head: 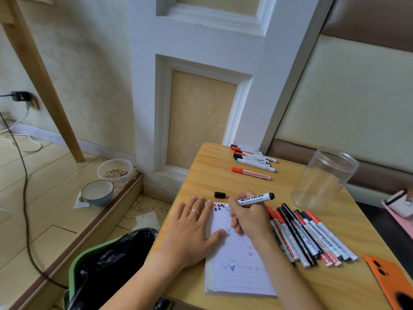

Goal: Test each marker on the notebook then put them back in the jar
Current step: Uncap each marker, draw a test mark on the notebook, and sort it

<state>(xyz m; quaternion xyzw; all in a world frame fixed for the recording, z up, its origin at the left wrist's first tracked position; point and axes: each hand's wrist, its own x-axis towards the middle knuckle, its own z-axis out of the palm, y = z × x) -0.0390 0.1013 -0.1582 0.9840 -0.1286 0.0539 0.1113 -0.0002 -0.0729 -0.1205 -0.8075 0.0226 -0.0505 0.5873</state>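
My right hand (248, 217) grips a white marker with a black end (256, 199), its tip down on the top of the lined notebook (238, 271), where black marks show beside red ones. My left hand (193, 231) presses flat on the notebook's left edge, a ring on one finger. The marker's black cap (219, 194) lies on the table just beyond the notebook. A clear plastic jar (324, 177) stands tilted at the right, with nothing in it. Several red and black markers (310, 237) lie in a pile right of the notebook. Several more markers (253, 161) lie at the table's far edge.
The wooden table (223, 180) stands against a white panelled wall. An orange phone (390, 280) lies at its near right corner. A green bin with a black liner (107, 262) stands left of the table. Two bowls (105, 184) sit on the floor step.
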